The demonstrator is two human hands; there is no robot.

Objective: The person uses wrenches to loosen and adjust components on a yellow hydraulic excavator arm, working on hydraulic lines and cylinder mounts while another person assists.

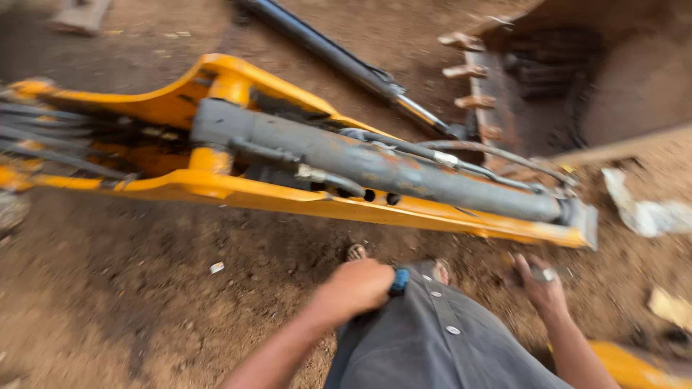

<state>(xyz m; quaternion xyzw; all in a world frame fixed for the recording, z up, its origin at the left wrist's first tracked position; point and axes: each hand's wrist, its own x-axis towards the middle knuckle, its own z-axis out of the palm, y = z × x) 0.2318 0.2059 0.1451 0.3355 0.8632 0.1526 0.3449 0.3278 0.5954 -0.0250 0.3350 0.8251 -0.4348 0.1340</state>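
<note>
Lower centre: I see the left hand (358,286) clenched around a blue-handled tool (400,279) against the grey shirt (432,338). Lower right: the right hand (542,286) pinches a small metal piece (542,274). Above both, the yellow excavator arm (288,198) with its grey cylinder (375,162) crosses mid-frame.

No labels, signs or screens show anywhere in the view. The only package-like things are scraps lying on the dirt. A crumpled whitish wrapper or sheet (644,210) lies at the right, just beyond the end of the yellow boom. A pale tan flat scrap (670,307), perhaps cardboard, lies nearer at the far right edge. A tiny white scrap (216,267) rests on the soil at near left of centre. All are blurred.
</note>
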